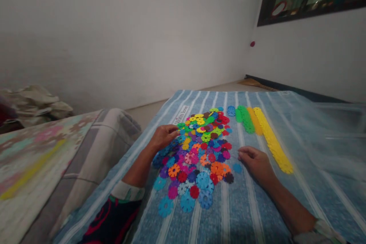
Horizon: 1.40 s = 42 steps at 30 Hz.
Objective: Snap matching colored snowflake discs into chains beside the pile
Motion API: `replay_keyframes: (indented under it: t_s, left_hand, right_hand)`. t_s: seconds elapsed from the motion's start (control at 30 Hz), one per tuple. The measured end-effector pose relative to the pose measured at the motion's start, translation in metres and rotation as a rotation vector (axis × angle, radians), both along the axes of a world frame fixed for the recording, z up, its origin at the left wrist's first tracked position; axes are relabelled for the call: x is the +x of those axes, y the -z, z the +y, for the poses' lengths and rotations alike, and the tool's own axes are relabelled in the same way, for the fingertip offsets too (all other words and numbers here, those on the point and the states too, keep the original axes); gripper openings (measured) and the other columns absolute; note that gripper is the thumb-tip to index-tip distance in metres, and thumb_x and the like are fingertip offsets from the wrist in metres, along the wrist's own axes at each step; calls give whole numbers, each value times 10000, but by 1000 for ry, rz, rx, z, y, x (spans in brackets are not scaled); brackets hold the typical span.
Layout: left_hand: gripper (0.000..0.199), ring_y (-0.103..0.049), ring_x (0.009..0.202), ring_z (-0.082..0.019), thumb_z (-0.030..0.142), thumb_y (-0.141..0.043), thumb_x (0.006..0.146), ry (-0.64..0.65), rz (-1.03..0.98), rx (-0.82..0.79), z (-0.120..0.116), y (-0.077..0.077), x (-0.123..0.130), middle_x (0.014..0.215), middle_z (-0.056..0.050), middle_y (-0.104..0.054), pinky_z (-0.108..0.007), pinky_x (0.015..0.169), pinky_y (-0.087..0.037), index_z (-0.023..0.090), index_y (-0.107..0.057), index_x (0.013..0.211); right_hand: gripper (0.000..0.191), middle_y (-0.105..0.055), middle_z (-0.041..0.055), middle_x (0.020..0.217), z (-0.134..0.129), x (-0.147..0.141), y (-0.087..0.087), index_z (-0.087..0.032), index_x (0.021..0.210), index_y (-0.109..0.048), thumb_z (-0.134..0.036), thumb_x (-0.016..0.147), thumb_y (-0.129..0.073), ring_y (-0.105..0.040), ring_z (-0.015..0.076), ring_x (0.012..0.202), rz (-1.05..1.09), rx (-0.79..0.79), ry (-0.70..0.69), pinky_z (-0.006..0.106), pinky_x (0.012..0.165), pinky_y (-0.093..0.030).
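A large heap of flower-shaped plastic discs (190, 158) in many colours lies spread over the striped cloth. At the heap's upper left edge is my left hand (165, 137), its fingers curled together beside green and blue discs; what they grip, if anything, is hidden. My right hand (255, 163) is over the cloth just right of the heap, thumb and fingertips pinched. Nothing large shows in that pinch, and a single blue disc (237, 168) lies below it. Farther right, discs sorted by colour form overlapping rows: a long yellow row (273, 141), a shorter orange row (255, 121) and a green row (246, 120).
Blue discs (231, 111) sit left of the green row. A blue-and-white striped cloth (237, 213) covers the surface. Clear plastic (334, 137) rests at the right. Fabric-covered bedding (77, 160) is at the left, and a pale wall (143, 38) stands behind.
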<state>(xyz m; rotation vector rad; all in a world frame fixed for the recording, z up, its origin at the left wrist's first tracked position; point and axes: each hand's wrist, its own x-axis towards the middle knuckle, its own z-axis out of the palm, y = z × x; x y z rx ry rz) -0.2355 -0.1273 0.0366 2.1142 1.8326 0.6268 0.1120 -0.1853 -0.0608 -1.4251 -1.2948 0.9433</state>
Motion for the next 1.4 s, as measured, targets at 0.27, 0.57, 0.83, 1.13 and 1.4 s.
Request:
replay_keyframes:
  t_s: [0.27,0.57,0.83,1.13,1.4]
  left_hand:
    - [376,-610,693,-193,444,-526,722,-90,17,-94,-33,21,-54,703,-25,-696,-262,625,-442,152,-743,814]
    - [390,-601,675,-187,421,-622,667,-88,84,-244,-35,25,-60,664,-10,-672,-267,626,-417,153,-743,923]
    - [497,-625,740,-202,401,-710,605,-84,201,-249,-35,26,-45,821,-22,-701,-261,649,-420,161,-724,1040]
    - [340,-598,651,-171,264,-712,602,-201,0,-172,-29,37,-54,639,22,-647,-261,635,-414,171,-753,926]
    - [356,-579,549,-158,291,-737,565,-257,-224,-152,-22,57,-71,536,45,-583,-260,560,-438,144,-744,888]
  right_hand:
    - [292,-750,40,716,-7,3,-7,-186,807,-731,-434,674,-653,-712,242,727,-82,-33,26,318,686,-548]
    - [325,-761,52,748,-8,7,-7,-182,816,-745,-453,644,-689,-720,256,743,-108,-69,40,308,684,-561]
    - [345,-763,58,762,-7,7,-8,-181,812,-744,-471,640,-671,-718,256,745,-133,-58,42,310,685,-563]
    - [357,-764,60,767,-11,7,-12,-181,805,-750,-475,618,-670,-719,261,767,-155,-82,52,314,715,-566]
    - [359,-765,62,764,-13,7,-13,-183,791,-764,-479,607,-678,-716,272,771,-203,-67,74,325,716,-564]
